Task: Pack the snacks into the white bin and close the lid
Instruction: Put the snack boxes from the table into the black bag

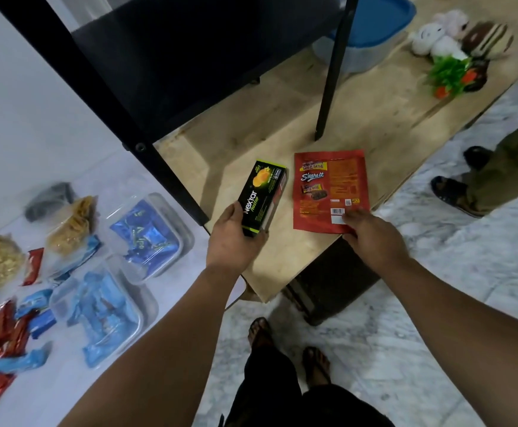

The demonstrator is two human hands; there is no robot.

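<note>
A black and green Nextar snack box (264, 195) is gripped at its near end by my left hand (234, 238), over the near corner of the wooden table (359, 118). Beside it, a flat red Beng-Beng pouch (328, 186) lies on the table. My right hand (371, 232) pinches the pouch's near right corner. On the white surface (30, 118) at left stand two clear tubs (151, 235) (97, 315) holding blue-wrapped snacks, with loose red and blue wrapped snacks (2, 340) and bags of crackers (70, 226) around them. No white bin with a lid is visible.
A black metal frame (147, 143) with a shelf stands over the table's far side. A blue-lidded container (371, 29), plush toys (461, 32) and a small plastic plant (450, 75) sit at the far end. Another person's sandalled feet (454, 192) are at right; my own feet (288, 352) below.
</note>
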